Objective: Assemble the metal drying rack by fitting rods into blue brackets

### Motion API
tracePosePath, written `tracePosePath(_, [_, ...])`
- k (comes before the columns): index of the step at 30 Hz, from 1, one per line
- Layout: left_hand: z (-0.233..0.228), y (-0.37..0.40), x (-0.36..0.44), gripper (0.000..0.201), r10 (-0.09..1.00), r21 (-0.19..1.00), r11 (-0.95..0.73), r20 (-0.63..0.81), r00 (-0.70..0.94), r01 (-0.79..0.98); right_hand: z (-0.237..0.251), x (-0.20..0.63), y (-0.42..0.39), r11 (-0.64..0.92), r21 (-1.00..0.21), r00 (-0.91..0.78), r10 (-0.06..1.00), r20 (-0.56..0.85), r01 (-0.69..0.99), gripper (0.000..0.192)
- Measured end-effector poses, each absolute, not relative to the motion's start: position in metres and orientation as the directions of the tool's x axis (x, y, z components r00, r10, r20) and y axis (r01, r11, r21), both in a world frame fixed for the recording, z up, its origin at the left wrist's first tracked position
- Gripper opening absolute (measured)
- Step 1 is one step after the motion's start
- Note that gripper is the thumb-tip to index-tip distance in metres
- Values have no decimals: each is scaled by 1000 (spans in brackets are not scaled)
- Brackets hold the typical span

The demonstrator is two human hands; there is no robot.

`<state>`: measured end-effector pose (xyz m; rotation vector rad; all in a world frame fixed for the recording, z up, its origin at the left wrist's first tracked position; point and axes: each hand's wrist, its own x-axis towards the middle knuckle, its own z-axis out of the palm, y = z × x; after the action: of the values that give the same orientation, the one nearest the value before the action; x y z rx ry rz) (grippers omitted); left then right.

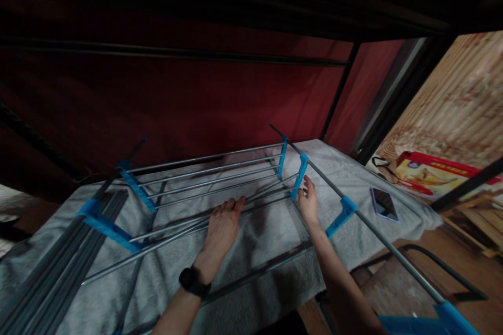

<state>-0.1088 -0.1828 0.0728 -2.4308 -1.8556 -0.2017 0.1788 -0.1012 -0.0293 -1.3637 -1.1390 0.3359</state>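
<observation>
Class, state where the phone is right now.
In the head view, the phone lies on the grey cloth at right, between the metal pole and the red-and-yellow box.

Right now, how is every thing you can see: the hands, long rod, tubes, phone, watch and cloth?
Long rod: left end loose, outside the brackets
Left hand: palm down over the long rod
Right hand: fingers parted, beside a bracket
Tubes: lying side by side
Phone: lying flat, screen dark
Watch: strapped on, face dark
Cloth: spread out, wrinkled
</observation>
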Motion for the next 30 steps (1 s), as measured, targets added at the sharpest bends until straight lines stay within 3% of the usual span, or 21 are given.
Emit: tracePosePath(30, [67, -171, -113, 64, 953, 30, -274, 145, 267, 961, -26, 179, -89, 307, -887, 446, 778, 442, 344, 63])
